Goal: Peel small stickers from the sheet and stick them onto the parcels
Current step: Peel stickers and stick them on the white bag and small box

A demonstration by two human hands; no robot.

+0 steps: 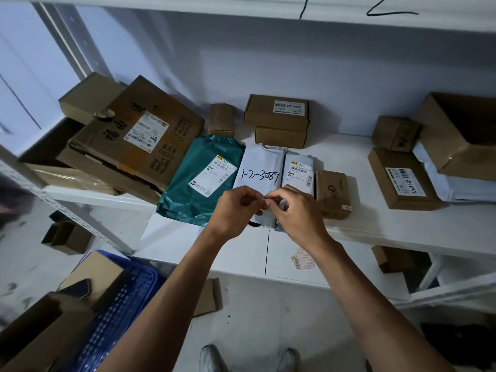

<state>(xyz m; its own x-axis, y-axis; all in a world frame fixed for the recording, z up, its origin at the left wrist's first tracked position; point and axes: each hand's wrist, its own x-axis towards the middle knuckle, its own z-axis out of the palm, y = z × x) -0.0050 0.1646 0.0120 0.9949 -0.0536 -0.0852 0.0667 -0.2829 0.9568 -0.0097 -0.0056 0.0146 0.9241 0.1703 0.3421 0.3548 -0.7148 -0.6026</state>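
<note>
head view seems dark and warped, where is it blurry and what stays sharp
Head view: dim, cool light, darkest over the blue crate below. Head view: wide-angle distortion bows the shelf edge. Head view: the left margin is smeared, yet the white mailer marked 1-2-3089 is sharp. Head view: the sticker in the grip of left hand and right hand barely resolves.

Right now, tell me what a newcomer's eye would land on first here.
The left hand and right hand meet at centre, pinching what looks like a small sticker over the white plastic mailer bag handwritten 1-2-3089. Left of it lies a teal plastic mailer bag on the white shelf; the pale sticker sheet lies nearer, beside the right forearm.
</note>
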